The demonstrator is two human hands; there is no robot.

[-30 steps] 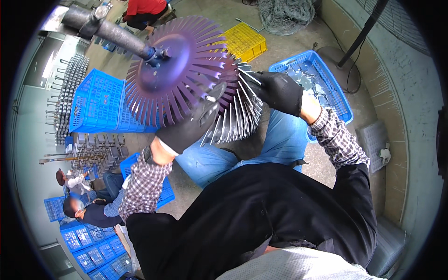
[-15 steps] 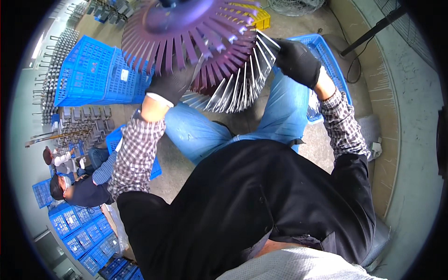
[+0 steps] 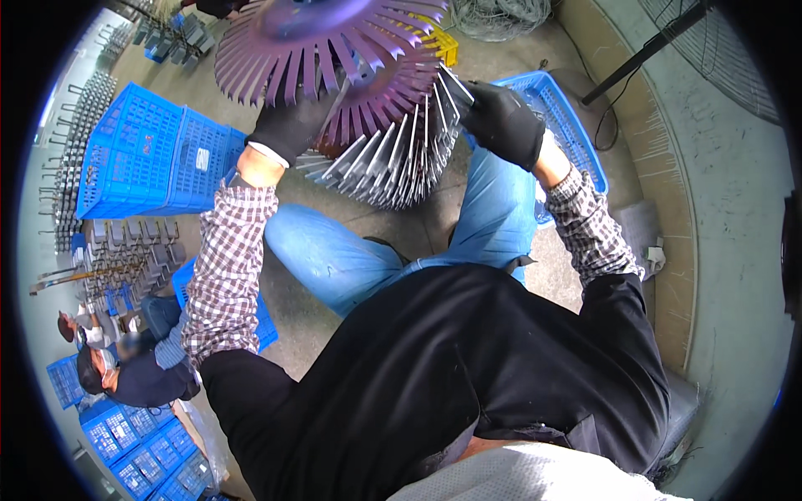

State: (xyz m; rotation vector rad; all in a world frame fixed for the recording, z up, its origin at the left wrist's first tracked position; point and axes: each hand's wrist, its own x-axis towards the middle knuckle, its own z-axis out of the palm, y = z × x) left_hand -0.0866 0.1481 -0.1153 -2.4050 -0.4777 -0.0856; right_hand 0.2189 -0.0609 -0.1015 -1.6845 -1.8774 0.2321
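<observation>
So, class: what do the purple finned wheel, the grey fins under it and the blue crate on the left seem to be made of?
Purple wheel: probably metal with a purple coating; thin, stiff fins with a dull sheen.
Grey fins: likely bare aluminium; flat silvery strips that catch the light.
Blue crate: moulded plastic, seemingly; even colour and lattice walls.

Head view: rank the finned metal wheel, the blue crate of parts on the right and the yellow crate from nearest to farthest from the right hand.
From the right hand:
1. Finned metal wheel, touched at its rim, to the left.
2. Blue crate of parts, just behind, on the right.
3. Yellow crate, farther up the floor.
</observation>
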